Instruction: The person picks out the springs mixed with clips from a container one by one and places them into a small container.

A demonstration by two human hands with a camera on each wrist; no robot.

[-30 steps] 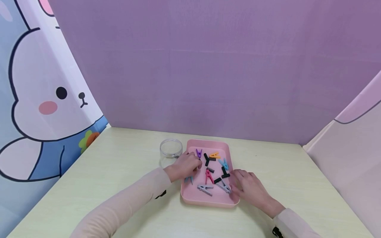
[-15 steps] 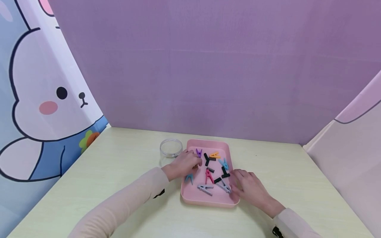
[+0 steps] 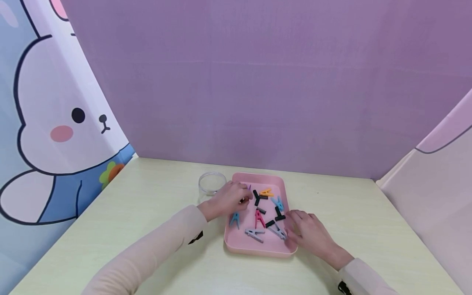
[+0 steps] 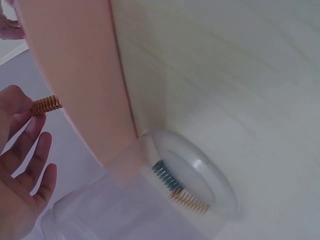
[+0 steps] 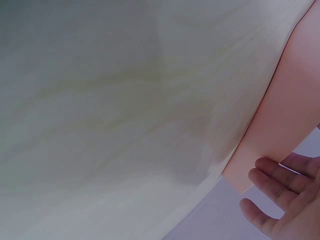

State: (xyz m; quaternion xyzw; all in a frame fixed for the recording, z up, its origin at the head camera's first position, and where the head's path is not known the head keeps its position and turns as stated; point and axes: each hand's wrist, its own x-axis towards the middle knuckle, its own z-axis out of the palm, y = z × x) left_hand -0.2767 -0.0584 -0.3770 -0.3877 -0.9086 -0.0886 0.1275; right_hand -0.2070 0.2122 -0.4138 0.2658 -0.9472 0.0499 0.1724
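My left hand (image 3: 230, 198) is over the left side of the pink tray (image 3: 258, 250). Its thumb and forefinger pinch a copper-coloured coil spring (image 4: 46, 105), seen in the left wrist view beside the tray wall. Beside that wall stands a clear round jar (image 3: 206, 191). Inside it lie a dark spring (image 4: 166, 175) and another copper-coloured spring (image 4: 190, 201). My right hand (image 3: 313, 235) touches the tray's right wall with loosely bent fingers and holds nothing. In the tray, a dark coil spring (image 3: 261, 210) lies above a red clip (image 3: 259, 219).
Around them in the tray lie an orange clip (image 3: 266, 192), a light blue clip (image 3: 278, 203), a teal clip (image 3: 234, 220), grey clips (image 3: 254, 234) and several black pieces (image 3: 279, 214). A purple clip is mostly hidden by my left hand. A purple backdrop (image 3: 258, 102) closes off the table's back.
My left hand has lifted slightly and shifted up the tray, now covering most of the purple clip and uncovering the teal one. My right hand stays in place.
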